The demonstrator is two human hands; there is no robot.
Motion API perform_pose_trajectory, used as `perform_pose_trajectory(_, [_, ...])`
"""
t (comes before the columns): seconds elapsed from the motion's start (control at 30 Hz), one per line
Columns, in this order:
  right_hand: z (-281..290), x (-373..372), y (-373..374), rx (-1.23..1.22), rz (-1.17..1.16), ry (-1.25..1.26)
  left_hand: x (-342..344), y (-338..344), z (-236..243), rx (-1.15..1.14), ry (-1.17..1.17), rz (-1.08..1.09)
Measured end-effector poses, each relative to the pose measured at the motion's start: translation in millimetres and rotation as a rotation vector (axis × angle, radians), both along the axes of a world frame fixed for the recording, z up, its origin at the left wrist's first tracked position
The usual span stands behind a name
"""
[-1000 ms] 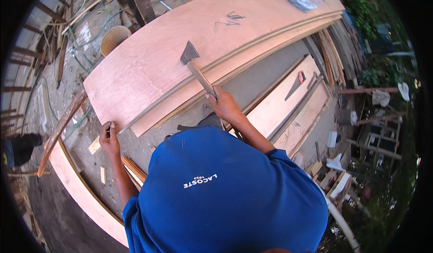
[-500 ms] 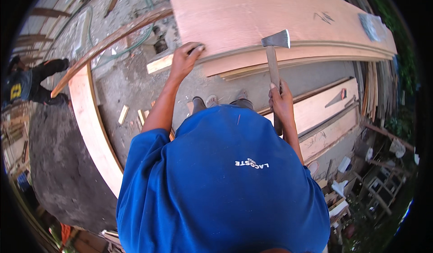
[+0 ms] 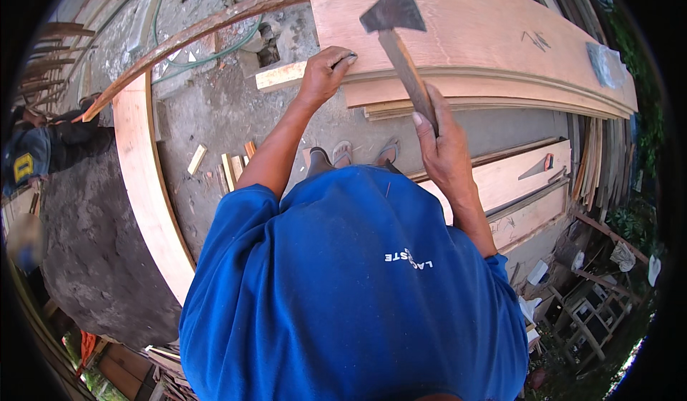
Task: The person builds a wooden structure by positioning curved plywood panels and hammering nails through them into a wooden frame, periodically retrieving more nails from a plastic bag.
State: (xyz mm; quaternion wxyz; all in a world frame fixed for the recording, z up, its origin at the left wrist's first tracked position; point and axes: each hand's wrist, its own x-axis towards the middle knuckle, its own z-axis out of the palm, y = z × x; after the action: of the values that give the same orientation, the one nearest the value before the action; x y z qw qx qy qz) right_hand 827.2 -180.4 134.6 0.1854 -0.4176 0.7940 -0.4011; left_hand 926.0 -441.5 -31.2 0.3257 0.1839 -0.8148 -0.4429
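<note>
My right hand (image 3: 445,140) is wrapped round the wooden handle of a hatchet (image 3: 409,68). The hatchet's dark, flared head is raised over a large plywood sheet (image 3: 472,32). At the sheet's near left corner, my left hand (image 3: 328,75) rests with its fingers closed in a pinch. Something small and dark shows at the fingertips, too small to name. Under that hand a pale wooden batten (image 3: 279,77) juts out past the sheet's left edge.
More plywood sheets (image 3: 401,108) lie stacked beneath. A handsaw (image 3: 537,166) lies on boards at the right. To the left are a long plank (image 3: 147,179), a slanting beam (image 3: 179,43) and a co-worker (image 3: 32,154) by a dark mound (image 3: 100,243). Wood offcuts (image 3: 197,159) dot the ground.
My right hand has lifted the hatchet, its head moving up and left and tilting over. My left hand stays at the sheet's corner. The co-worker has bent lower.
</note>
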Motion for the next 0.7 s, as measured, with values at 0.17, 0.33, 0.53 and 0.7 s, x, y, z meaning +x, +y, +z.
perform_pose_trajectory(0.17, [-1.8,3.4,-12.9,-0.051,-0.002,0.237,-0.5,1.1,0.1,-0.106,0.027,-0.035])
perform_pose_trajectory(0.33, [-24.6,-2.6,-8.8,0.331,0.095,0.101,1.0,3.1,-1.3,-0.082,0.010,-0.023])
perform_pose_trajectory(0.53, [-27.7,10.3,-7.7,-0.051,-0.031,0.277,0.3,5.0,-0.7,-0.057,0.017,-0.003])
perform_pose_trajectory(0.7, [-48.6,-4.8,-5.0,0.374,0.031,0.083,0.6,0.4,0.6,-0.118,-0.024,-0.006])
